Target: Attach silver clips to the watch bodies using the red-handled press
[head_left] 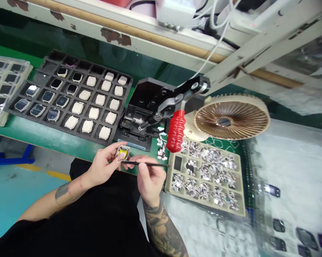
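Note:
Pinched in the fingers of my left hand [106,162] is a small open watch case [122,152] with a yellow patch inside its pale frame. My right hand [151,178] grips a thin black stick-like tool [150,164], held nearly level, its left end close to the lower edge of the case. Whether that end touches the case I cannot tell. Both hands are just in front of a black press [146,107] with a red handle [176,131]. To the right of my right hand lies a beige compartment tray [242,200] of small silvery pieces.
A dark foam tray [50,125] holds dark-faced watches and pale watch cases in rows. A clear plastic tray [29,67] lies at the far left. A round fan [231,119] stands right of the press. Several dark watch parts lie on a pale, plastic-covered surface [291,160].

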Demonstrator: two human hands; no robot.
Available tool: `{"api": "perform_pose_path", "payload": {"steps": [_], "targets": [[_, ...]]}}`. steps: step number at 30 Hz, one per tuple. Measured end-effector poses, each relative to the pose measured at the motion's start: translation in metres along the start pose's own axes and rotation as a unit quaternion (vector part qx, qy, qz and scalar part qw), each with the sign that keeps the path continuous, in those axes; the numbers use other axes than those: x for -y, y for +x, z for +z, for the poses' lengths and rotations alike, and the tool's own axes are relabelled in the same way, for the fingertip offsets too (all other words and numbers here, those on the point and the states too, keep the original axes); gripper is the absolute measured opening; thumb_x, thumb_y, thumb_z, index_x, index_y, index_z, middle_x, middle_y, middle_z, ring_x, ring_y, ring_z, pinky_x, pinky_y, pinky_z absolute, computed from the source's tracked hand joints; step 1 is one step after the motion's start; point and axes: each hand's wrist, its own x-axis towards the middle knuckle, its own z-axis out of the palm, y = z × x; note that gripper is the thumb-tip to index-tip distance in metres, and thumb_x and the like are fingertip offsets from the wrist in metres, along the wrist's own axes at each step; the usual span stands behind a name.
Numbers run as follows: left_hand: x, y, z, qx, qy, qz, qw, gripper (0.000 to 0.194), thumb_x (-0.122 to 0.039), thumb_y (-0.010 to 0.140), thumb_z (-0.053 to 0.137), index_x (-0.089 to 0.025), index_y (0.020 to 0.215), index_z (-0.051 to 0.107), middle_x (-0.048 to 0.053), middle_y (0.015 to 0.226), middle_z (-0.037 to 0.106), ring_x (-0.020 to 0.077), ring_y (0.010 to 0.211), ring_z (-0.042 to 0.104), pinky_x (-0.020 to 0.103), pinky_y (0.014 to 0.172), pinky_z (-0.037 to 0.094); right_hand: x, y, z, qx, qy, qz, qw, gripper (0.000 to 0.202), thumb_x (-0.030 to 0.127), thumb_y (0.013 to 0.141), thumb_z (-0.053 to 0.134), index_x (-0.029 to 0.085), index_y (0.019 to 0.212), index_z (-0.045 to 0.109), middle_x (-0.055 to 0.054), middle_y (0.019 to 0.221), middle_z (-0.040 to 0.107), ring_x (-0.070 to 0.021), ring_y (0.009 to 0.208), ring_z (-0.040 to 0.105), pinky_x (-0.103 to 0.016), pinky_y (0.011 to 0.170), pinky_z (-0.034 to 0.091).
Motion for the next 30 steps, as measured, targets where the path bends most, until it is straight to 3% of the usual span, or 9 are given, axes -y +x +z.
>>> {"api": "perform_pose_path", "payload": {"steps": [3, 6, 12, 15, 18, 21, 24, 27, 30], "targets": [[-0.001, 0.001, 0.006, -0.019, -0.044, -0.010, 0.999, 0.048, -0.043, 0.104, 0.075, -0.018, 0.144, 0.067, 0.012, 0.104, 0.084, 0.0205, 0.072, 0.080, 0.028, 0.060, 0.063, 0.003, -0.004, -0.005, -0.071, -0.036, -0.083, 0.993, 0.014, 0.034, 0.103, 0.069, 0.024, 0.109, 0.076, -0.008, 0.093, 0.077, -0.0271, 0.091, 0.079, -0.046, 0.075, 0.070], [-0.001, 0.004, 0.013, -0.013, -0.079, -0.016, 0.997, 0.048, -0.043, 0.102, 0.077, -0.018, 0.142, 0.067, 0.012, 0.101, 0.083, 0.0212, 0.070, 0.080, 0.028, 0.057, 0.060, 0.000, -0.006, -0.011, -0.133, -0.041, -0.083, 0.987, 0.013, 0.029, 0.103, 0.069, 0.025, 0.113, 0.077, -0.008, 0.101, 0.077, -0.0260, 0.093, 0.079, -0.044, 0.076, 0.070], [0.009, 0.015, 0.020, 0.007, -0.183, -0.096, 0.978, 0.054, -0.053, 0.100, 0.077, -0.014, 0.137, 0.070, 0.015, 0.100, 0.084, 0.0270, 0.078, 0.083, 0.034, 0.065, 0.065, -0.007, -0.004, -0.017, -0.109, 0.040, 0.021, 0.993, 0.010, 0.029, 0.106, 0.069, 0.023, 0.106, 0.076, -0.004, 0.095, 0.078, -0.0178, 0.076, 0.077, -0.034, 0.071, 0.065], [0.015, 0.023, 0.020, -0.015, -0.214, -0.145, 0.966, 0.046, -0.046, 0.098, 0.081, -0.014, 0.129, 0.072, 0.017, 0.106, 0.084, 0.0245, 0.078, 0.083, 0.031, 0.066, 0.064, 0.001, 0.000, -0.028, -0.090, 0.100, 0.018, 0.991, 0.015, 0.034, 0.106, 0.068, 0.022, 0.098, 0.073, -0.001, 0.079, 0.073, -0.0169, 0.070, 0.072, -0.031, 0.066, 0.061], [0.019, 0.026, 0.019, -0.018, -0.196, -0.144, 0.970, 0.046, -0.046, 0.097, 0.083, -0.013, 0.128, 0.072, 0.018, 0.109, 0.084, 0.0245, 0.081, 0.083, 0.031, 0.068, 0.065, 0.019, 0.012, -0.059, -0.078, 0.122, -0.015, 0.989, 0.014, 0.034, 0.104, 0.070, 0.024, 0.096, 0.073, 0.001, 0.072, 0.068, -0.0156, 0.064, 0.068, -0.031, 0.064, 0.059], [0.027, 0.025, 0.016, -0.026, -0.121, -0.089, 0.988, 0.051, -0.047, 0.097, 0.082, -0.013, 0.132, 0.069, 0.018, 0.107, 0.084, 0.0254, 0.081, 0.083, 0.032, 0.068, 0.065, 0.043, 0.041, -0.109, -0.032, 0.041, -0.044, 0.998, 0.017, 0.038, 0.101, 0.074, 0.025, 0.091, 0.074, 0.001, 0.070, 0.068, -0.0178, 0.062, 0.068, -0.034, 0.061, 0.059], [0.038, 0.024, 0.011, -0.024, -0.038, -0.031, 0.999, 0.052, -0.047, 0.099, 0.080, -0.013, 0.137, 0.068, 0.016, 0.106, 0.084, 0.0240, 0.080, 0.083, 0.032, 0.069, 0.065, 0.063, 0.089, -0.149, 0.002, -0.219, -0.051, 0.974, 0.018, 0.037, 0.099, 0.077, 0.021, 0.091, 0.079, -0.005, 0.083, 0.078, -0.0190, 0.072, 0.073, -0.034, 0.068, 0.060], [0.046, 0.023, 0.006, 0.000, 0.005, -0.008, 1.000, 0.050, -0.046, 0.103, 0.076, -0.014, 0.140, 0.068, 0.015, 0.109, 0.084, 0.0231, 0.082, 0.082, 0.033, 0.071, 0.065, 0.062, 0.148, -0.152, 0.045, -0.374, -0.124, 0.918, 0.018, 0.034, 0.101, 0.073, 0.019, 0.093, 0.080, -0.003, 0.088, 0.081, -0.0164, 0.078, 0.071, -0.032, 0.078, 0.058], [0.050, 0.023, 0.004, 0.011, 0.024, 0.006, 1.000, 0.049, -0.045, 0.104, 0.074, -0.015, 0.142, 0.067, 0.015, 0.111, 0.083, 0.0231, 0.084, 0.083, 0.033, 0.073, 0.065, 0.037, 0.196, -0.127, 0.057, -0.422, -0.200, 0.882, 0.020, 0.029, 0.106, 0.063, 0.017, 0.102, 0.079, -0.005, 0.096, 0.081, -0.0168, 0.084, 0.071, -0.033, 0.085, 0.058]]}}
